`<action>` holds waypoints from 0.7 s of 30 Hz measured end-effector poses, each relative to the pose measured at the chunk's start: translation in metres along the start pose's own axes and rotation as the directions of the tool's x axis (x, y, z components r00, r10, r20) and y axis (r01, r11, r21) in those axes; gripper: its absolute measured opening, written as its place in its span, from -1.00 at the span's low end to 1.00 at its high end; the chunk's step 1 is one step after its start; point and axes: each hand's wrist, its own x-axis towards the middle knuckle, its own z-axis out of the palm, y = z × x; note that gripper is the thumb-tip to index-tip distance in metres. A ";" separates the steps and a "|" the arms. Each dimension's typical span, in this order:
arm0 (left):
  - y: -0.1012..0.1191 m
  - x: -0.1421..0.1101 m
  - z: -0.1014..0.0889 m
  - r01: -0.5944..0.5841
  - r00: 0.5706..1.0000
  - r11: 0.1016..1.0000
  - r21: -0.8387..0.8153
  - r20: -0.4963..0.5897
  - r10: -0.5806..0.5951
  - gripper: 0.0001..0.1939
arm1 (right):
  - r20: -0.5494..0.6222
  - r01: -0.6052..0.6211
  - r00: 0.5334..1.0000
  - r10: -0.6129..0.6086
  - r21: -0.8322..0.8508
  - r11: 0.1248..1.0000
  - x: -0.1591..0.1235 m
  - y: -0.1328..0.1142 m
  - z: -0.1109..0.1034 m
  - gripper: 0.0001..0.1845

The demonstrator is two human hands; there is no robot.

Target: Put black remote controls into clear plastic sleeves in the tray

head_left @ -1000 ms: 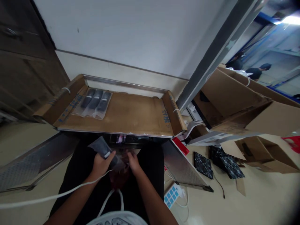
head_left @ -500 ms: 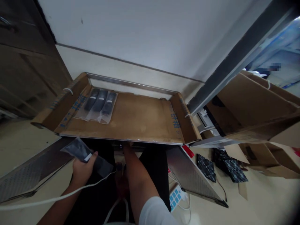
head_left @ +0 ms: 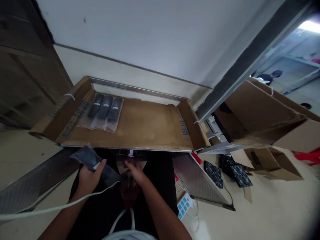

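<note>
My left hand (head_left: 88,178) is closed round a dark bagged item (head_left: 96,162) with a white label, held over my lap just below the front edge of a flat cardboard tray (head_left: 147,126). My right hand (head_left: 135,171) sits beside it at the bag's right end, fingers curled on something I cannot make out. Three dark items in clear bags (head_left: 103,111) lie side by side at the tray's back left.
A metal sheet (head_left: 27,186) slopes down on the left. At right stand open cardboard boxes (head_left: 262,113), another metal panel (head_left: 197,181), dark patterned packs (head_left: 232,170) and a power strip (head_left: 183,205) on the floor. A white cable (head_left: 50,208) crosses my left arm.
My right hand has drawn back from under the tray's front edge to the bag's end. My left hand has moved slightly right with the bagged item.
</note>
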 end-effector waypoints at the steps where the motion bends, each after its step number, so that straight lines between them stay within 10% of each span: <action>1: 0.003 -0.003 0.007 0.003 0.999 0.999 -0.034 0.039 -0.002 -0.50 | 0.127 -0.028 0.992 0.009 0.143 0.989 -0.014 0.002 0.000 -0.43; 8: 0.012 -0.034 0.057 0.047 0.976 0.968 -0.248 0.217 0.008 -0.28 | 0.255 -0.225 0.957 0.138 0.353 0.908 -0.052 0.000 -0.018 -0.25; 21: 0.062 -0.038 0.035 -0.099 0.975 0.993 -0.060 0.192 0.109 -0.11 | 0.447 -0.314 0.885 0.135 0.357 0.880 -0.065 0.001 -0.064 -0.19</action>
